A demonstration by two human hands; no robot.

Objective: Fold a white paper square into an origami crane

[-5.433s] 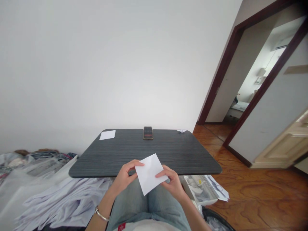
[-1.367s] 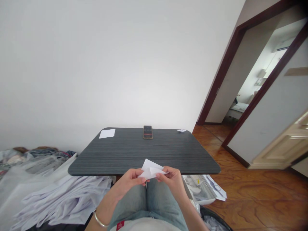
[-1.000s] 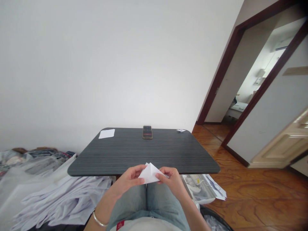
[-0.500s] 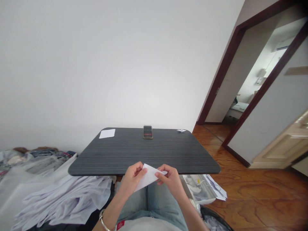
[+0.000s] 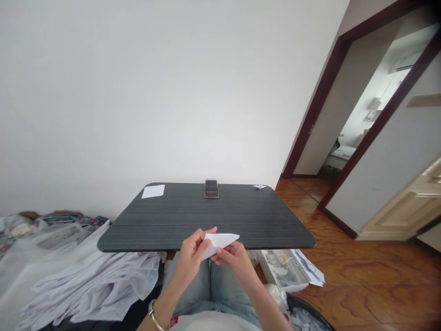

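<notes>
A folded piece of white paper [image 5: 222,239] is held between both hands, just over the near edge of the dark table [image 5: 165,220]. My left hand [image 5: 193,246] pinches its left end, thumb on top. At the lower right edge, my right hand [image 5: 231,254] grips it with the thumb pressed on the face. The paper comes to a point at its right end. Fingers behind the sheet are partly hidden.
A white sheet [image 5: 153,191] lies at the table's far left, a phone-like device [image 5: 211,189] at the back middle, a small folded paper piece [image 5: 259,187] at the far right. White cloth [image 5: 96,285] is heaped at left; an open box [image 5: 284,271] sits low at right.
The paper has been turned and now looks narrower, its point out to the right. My right hand has shifted from the right tip to the lower edge.
</notes>
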